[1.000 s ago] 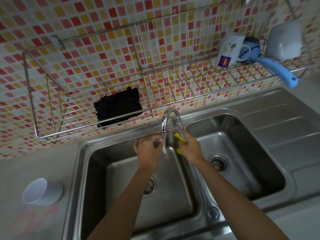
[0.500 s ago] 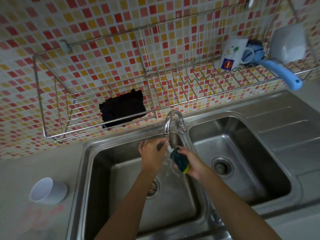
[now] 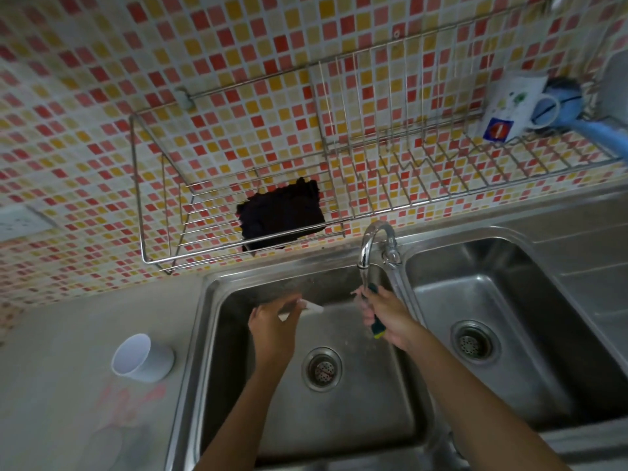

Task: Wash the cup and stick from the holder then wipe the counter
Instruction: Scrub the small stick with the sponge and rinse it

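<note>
Both hands are over the left basin of the double sink [image 3: 210, 334], apart from each other. Left hand [image 3: 273, 329] pinches a thin white stick [image 3: 311, 307] between fingertips, the stick lying roughly level and pointing toward the faucet [image 3: 373, 246]. Right hand [image 3: 387, 317] is closed around a green-and-yellow sponge [image 3: 377, 329], held directly beneath the faucet spout, where a stream of water seems to fall on it, though the blur makes that hard to confirm. Left of the sink, on the grey bench [image 3: 68, 351], a white cup [image 3: 141, 358] lies tipped on its side with its mouth facing away from the sink, well apart from both hands. Above the sink, a wire rack [image 3: 339, 219] hangs on the red, orange and yellow tiled wall; a dark cloth [image 3: 282, 215] sits in its lower shelf, just up and left of the faucet. Far along the rack to the right of the faucet, a printed white mug [image 3: 509, 110] lies on its side, touching a blue-handled brush [image 3: 577, 113].
</note>
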Tool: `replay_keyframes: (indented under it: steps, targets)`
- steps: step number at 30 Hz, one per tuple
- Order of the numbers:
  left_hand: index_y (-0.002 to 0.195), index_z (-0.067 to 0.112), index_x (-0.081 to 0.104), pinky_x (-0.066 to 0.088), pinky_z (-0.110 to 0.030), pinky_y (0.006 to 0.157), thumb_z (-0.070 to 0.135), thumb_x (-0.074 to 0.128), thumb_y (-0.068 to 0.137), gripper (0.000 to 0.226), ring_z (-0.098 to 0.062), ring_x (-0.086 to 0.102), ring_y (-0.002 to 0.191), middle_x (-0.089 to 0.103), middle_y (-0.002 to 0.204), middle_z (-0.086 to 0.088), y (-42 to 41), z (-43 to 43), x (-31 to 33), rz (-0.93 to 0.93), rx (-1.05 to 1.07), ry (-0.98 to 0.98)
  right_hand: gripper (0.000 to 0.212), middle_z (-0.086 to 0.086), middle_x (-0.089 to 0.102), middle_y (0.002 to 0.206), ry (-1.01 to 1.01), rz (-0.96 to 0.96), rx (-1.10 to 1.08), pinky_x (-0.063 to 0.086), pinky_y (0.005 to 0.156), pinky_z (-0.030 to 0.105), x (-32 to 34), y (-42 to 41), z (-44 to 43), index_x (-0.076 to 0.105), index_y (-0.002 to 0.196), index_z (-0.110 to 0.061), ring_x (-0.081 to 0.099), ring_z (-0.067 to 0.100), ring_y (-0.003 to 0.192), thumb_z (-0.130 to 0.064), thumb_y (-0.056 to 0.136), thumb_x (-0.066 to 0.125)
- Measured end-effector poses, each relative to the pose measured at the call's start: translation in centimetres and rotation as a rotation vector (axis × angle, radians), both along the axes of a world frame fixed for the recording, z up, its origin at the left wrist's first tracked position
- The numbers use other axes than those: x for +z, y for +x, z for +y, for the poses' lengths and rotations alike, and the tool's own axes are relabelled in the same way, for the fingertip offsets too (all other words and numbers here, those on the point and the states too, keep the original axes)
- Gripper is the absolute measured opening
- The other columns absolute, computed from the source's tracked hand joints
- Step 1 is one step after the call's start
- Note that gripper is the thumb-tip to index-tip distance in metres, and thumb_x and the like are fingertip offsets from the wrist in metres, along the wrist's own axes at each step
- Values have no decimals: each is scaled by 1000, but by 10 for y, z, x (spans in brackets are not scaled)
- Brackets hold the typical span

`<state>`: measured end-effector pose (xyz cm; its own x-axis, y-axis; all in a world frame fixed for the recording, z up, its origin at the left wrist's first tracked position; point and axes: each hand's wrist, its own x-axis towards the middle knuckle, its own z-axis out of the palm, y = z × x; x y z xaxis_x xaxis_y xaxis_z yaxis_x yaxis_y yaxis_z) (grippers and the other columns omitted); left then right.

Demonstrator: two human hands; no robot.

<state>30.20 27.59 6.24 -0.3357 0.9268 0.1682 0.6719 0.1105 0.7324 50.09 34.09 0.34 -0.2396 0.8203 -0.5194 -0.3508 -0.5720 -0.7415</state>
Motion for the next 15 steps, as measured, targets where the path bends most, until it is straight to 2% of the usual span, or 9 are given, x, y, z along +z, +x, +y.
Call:
replay_keyframes:
  steps: [3, 8, 12, 15]
  targets:
    - [94, 30, 75, 48, -50, 94, 24, 71, 85, 12, -7, 68, 88, 75, 91, 11, -7, -7, -1, 4, 33, -21, 21, -3, 42, 56, 20, -103, -9, 28, 37, 18, 2, 0, 4, 58, 99, -8, 34, 6, 42, -21, 102, 42]
    - [95, 30, 75, 45, -49, 99, 28, 71, 85, 11, -6, 68, 92, 75, 93, 13, -11, -10, -5, 50, 37, -37, 26, -4, 43, 51, 25, -246, -89, 25, 37, 20, 3, 5, 28, 55, 82, -16, 32, 9, 41, -30, 101, 43]
    - [95, 29, 75, 40, -45, 103, 27, 70, 86, 10, -7, 67, 93, 75, 93, 13, -14, -14, -5, 84, 38, -33, 22, -1, 48, 58, 116, -395, -110, 29, 38, 22, 7, 11, 45, 59, 92, -14, 37, 12, 45, -23, 101, 41]
    - [93, 30, 75, 40, -45, 103, 28, 70, 86, 9, -6, 67, 91, 75, 92, 13, -14, -16, -6, 91, 42, -39, 13, 1, 60, 82, 129, -361, -141, 33, 34, 19, 14, 17, 52, 54, 107, -15, 53, 14, 52, -18, 101, 42]
